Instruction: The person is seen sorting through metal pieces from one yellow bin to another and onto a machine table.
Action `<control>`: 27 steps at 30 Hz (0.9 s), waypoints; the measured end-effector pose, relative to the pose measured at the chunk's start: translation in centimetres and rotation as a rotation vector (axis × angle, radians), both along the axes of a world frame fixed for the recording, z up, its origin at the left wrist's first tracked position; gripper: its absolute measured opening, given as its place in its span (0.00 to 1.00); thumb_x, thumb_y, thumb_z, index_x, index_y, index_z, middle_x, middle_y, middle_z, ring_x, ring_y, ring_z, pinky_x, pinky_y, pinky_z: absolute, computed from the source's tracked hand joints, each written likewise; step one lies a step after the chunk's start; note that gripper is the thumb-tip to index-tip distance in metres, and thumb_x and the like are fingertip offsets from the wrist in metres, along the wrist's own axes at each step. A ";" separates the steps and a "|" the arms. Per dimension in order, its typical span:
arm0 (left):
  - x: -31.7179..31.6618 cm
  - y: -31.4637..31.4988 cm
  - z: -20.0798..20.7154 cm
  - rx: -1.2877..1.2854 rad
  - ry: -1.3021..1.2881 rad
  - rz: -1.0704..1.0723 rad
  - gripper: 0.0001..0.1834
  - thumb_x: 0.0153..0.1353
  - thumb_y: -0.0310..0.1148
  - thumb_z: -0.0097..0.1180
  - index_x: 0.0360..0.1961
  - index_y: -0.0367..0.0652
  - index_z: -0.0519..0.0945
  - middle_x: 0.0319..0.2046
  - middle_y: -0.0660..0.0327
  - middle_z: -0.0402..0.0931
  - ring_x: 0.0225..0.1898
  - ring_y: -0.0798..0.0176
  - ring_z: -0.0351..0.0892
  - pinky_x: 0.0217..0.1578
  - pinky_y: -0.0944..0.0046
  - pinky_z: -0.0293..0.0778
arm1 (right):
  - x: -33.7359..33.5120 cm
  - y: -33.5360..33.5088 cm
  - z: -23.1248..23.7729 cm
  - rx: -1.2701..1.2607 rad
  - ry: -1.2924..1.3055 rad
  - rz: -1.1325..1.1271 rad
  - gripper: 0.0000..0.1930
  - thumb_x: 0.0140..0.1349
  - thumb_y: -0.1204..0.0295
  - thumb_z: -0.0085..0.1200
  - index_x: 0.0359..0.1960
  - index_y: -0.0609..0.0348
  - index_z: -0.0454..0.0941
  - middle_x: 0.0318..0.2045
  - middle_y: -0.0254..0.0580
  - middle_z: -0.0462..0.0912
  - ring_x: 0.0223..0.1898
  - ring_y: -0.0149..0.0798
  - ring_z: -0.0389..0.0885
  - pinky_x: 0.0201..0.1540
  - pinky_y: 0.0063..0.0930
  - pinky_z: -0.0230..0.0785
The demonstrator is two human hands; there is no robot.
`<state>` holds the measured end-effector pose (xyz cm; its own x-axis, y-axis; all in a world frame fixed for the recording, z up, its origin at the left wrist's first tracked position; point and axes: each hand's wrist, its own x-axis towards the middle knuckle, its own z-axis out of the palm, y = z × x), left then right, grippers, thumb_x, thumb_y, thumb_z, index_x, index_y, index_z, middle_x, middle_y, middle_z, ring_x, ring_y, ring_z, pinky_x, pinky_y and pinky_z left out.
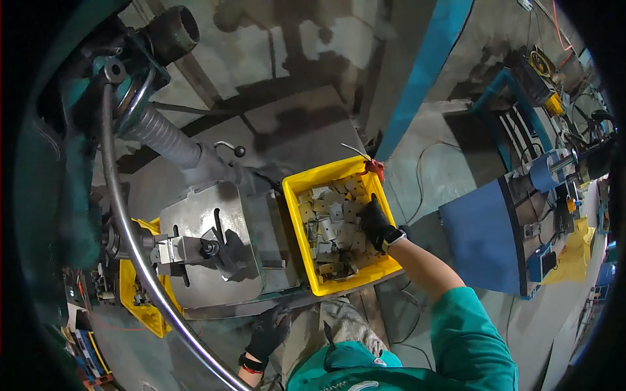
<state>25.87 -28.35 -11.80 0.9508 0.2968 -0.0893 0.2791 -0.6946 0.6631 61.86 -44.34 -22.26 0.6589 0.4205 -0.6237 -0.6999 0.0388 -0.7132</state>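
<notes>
My right hand, in a black glove with a watch at the wrist, reaches into a yellow plastic bin along its right side. Small flat metal plates, some with holes, lie in a loose heap there. The gloved fingers point down at the plates; their grip is lost in the dark glove. Low in front of the machine table's near edge hangs my left hand, also black-gloved, with loosely bent fingers apart and nothing visible in them. Left of the bin, a metal fixture block with a bolted clamp is on the machine's steel table.
A long curved steel bar sweeps past the table's left side. Another yellow bin stands lower left. A red-handled tool rests on the bin's far rim. A blue post rises behind; a blue-topped bench is at right.
</notes>
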 end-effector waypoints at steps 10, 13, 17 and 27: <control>0.5 0.1 1.4 -0.183 0.085 0.073 0.11 0.52 0.29 0.56 0.38 0.39 0.76 0.33 0.52 0.78 0.35 0.51 0.77 0.36 0.59 0.72 | -0.9 -2.4 3.7 -1.005 -1.732 0.889 0.17 0.51 0.69 0.56 0.43 0.58 0.70 0.32 0.47 0.75 0.38 0.51 0.72 0.51 0.36 0.63; 1.0 -0.1 2.5 -0.198 0.141 0.071 0.12 0.54 0.29 0.55 0.39 0.38 0.76 0.34 0.51 0.78 0.36 0.51 0.77 0.36 0.59 0.72 | -2.1 -3.3 10.3 -0.626 -1.430 0.764 0.27 0.42 0.62 0.66 0.45 0.57 0.72 0.36 0.51 0.74 0.42 0.52 0.71 0.55 0.41 0.60; 1.4 0.0 2.7 -0.174 0.131 0.066 0.13 0.55 0.30 0.54 0.42 0.37 0.76 0.35 0.50 0.78 0.36 0.50 0.77 0.37 0.60 0.72 | -4.7 -5.8 12.2 -0.017 -1.020 0.496 0.32 0.43 0.68 0.68 0.52 0.58 0.67 0.45 0.44 0.73 0.48 0.45 0.71 0.56 0.36 0.60; 9.0 -3.1 9.2 -0.608 0.214 0.022 0.15 0.58 0.34 0.53 0.45 0.38 0.75 0.37 0.54 0.78 0.40 0.63 0.78 0.40 0.66 0.72 | -10.6 -6.9 14.6 0.571 -0.223 0.415 0.36 0.46 0.64 0.64 0.56 0.59 0.62 0.50 0.38 0.70 0.53 0.34 0.68 0.59 0.31 0.58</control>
<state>34.83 -31.43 -2.62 0.8875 0.1523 -0.4350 0.4589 -0.2050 0.8645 51.26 -51.21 -7.69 0.4604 0.8817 -0.1032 -0.5783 0.2097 -0.7884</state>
